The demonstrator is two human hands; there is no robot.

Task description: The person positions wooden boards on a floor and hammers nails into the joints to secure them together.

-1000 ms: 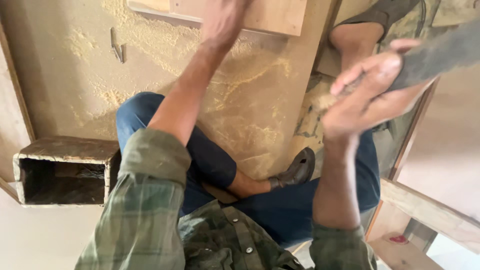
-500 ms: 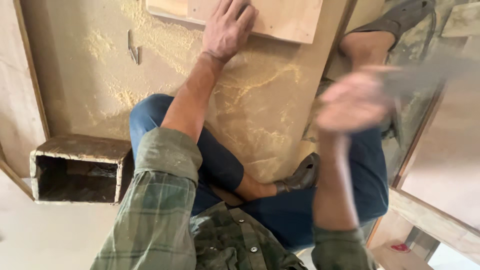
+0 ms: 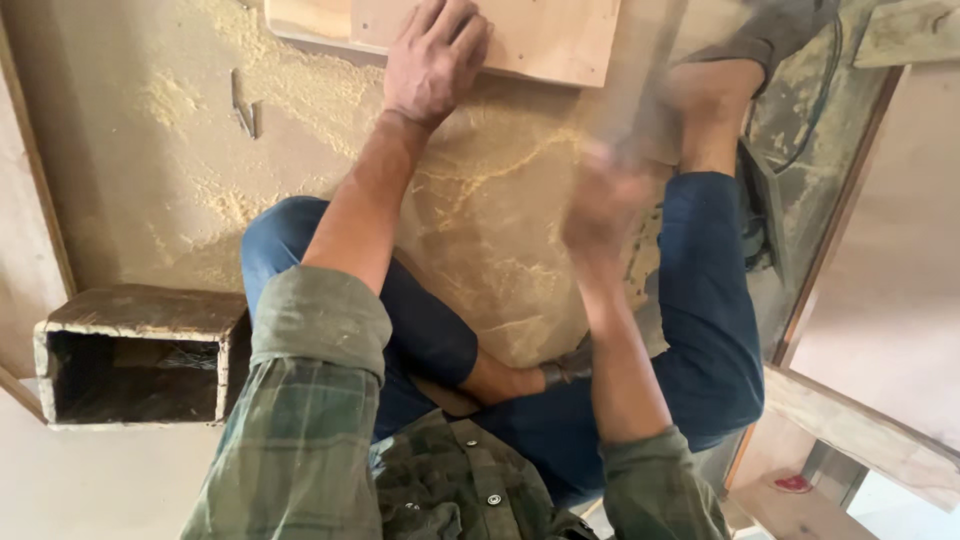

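**Left hand pins plywood piece, right hand blurred over the board**

Pale flat rectangular plywood piece (image 3: 520, 35) lies at the top of the view on the big sawdust-covered wooden board (image 3: 150, 150), its lower edge and right corner in sight, rest cut off by the frame. Left hand (image 3: 432, 60) lies palm down on that piece, fingers spread fairly wide and flat, pressing on it near its lower edge. Right hand (image 3: 600, 205) is below and right of the plywood piece, above the board, heavily motion-blurred; a faint dark streak runs up from it toward the piece's right corner, so cannot tell if the fingers are closed around something or loose. Small bent metal bit (image 3: 243, 105) lies on the board left of the plywood piece, well apart from it. Open-ended rectangular wooden box (image 3: 140, 360) sits far below-left of the piece, at the board's edge. Person sits on the board in blue jeans and green plaid shirt, bare foot (image 3: 710, 110) just right of the piece.
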